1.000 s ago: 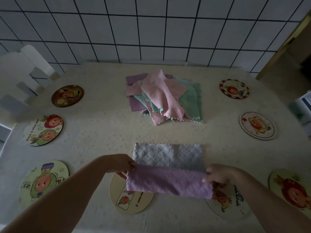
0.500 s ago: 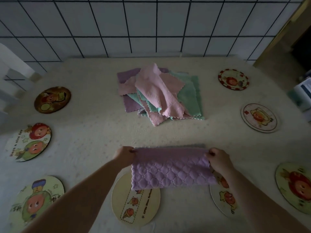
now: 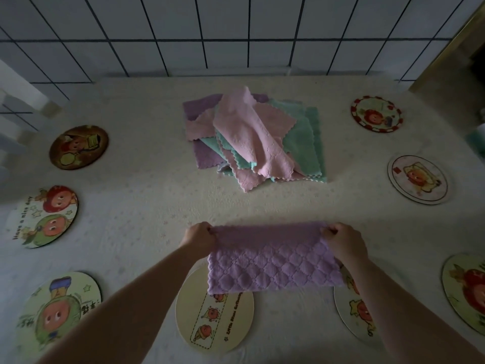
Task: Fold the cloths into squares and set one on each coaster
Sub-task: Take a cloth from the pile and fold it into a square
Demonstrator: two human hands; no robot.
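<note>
A purple quilted cloth (image 3: 273, 261), folded in half into a wide rectangle, lies near the table's front. My left hand (image 3: 200, 236) pinches its far left corner and my right hand (image 3: 343, 241) pinches its far right corner. The cloth's near edge overlaps a cream coaster (image 3: 214, 311) in front and touches another coaster (image 3: 353, 313) under my right forearm. A loose pile of pink, green and purple cloths (image 3: 253, 135) sits in the middle of the table. All the coasters are bare.
More round picture coasters ring the table: three on the left (image 3: 78, 146) (image 3: 42, 216) (image 3: 56, 311), three on the right (image 3: 376, 113) (image 3: 418, 179) (image 3: 465, 290). A tiled wall (image 3: 236, 30) stands behind. A white chair (image 3: 18, 101) is at far left.
Both hands carried the cloth's near edge up and over to the far edge, folding it in half. The pale underside is now covered by the purple side.
</note>
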